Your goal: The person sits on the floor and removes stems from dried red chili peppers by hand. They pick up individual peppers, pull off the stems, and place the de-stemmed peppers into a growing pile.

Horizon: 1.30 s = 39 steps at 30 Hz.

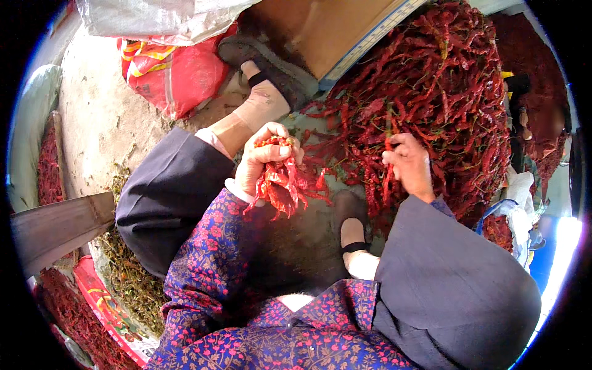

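Note:
My left hand (266,159) is closed around a bunch of dried red chili peppers (283,185), whose wrinkled tips hang down below my fingers. A white bangle (238,190) circles that wrist. To the right, my right hand (409,162) pinches a red chili (388,145) between thumb and fingers at the near edge of a large heap of dried red chilies (444,101). Green stems show on many of the heaped peppers. Loose chilies (323,152) lie on the ground between the two hands.
A cardboard box (296,32) stands ahead, against the heap. Red plastic sacking (180,74) lies beyond my left foot. Discarded stems (132,273) are piled at my left, near a wooden plank (64,226). More chilies (83,323) lie at lower left. A white bag (518,194) sits at right.

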Each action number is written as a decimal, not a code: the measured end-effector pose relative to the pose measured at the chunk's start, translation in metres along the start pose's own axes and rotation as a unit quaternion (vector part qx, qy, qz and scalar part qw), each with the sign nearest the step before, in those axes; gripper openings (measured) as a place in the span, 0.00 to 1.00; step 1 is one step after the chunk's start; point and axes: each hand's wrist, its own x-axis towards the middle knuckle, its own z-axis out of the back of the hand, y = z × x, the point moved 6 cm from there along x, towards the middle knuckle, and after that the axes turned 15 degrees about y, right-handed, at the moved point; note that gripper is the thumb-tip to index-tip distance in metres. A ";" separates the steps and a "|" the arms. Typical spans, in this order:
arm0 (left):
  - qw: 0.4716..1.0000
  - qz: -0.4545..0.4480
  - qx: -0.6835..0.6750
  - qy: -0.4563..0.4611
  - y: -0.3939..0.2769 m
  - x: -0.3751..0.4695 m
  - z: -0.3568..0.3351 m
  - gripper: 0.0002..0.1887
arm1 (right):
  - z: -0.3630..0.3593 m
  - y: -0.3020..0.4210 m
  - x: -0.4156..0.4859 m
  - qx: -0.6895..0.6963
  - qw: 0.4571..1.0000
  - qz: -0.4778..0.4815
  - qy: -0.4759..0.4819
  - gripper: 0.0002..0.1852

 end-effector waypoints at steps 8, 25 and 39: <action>0.992 0.065 0.087 -0.070 0.024 -0.003 -0.018 0.13 | -0.076 0.046 -0.006 0.308 0.941 -0.064 0.125 0.09; 0.962 0.081 0.245 -0.093 0.019 -0.007 -0.037 0.14 | -0.092 0.058 -0.021 0.191 0.973 -0.038 0.124 0.04; 0.872 0.109 0.469 -0.089 0.017 -0.003 -0.052 0.13 | -0.097 0.043 -0.012 0.421 0.902 -0.059 0.077 0.06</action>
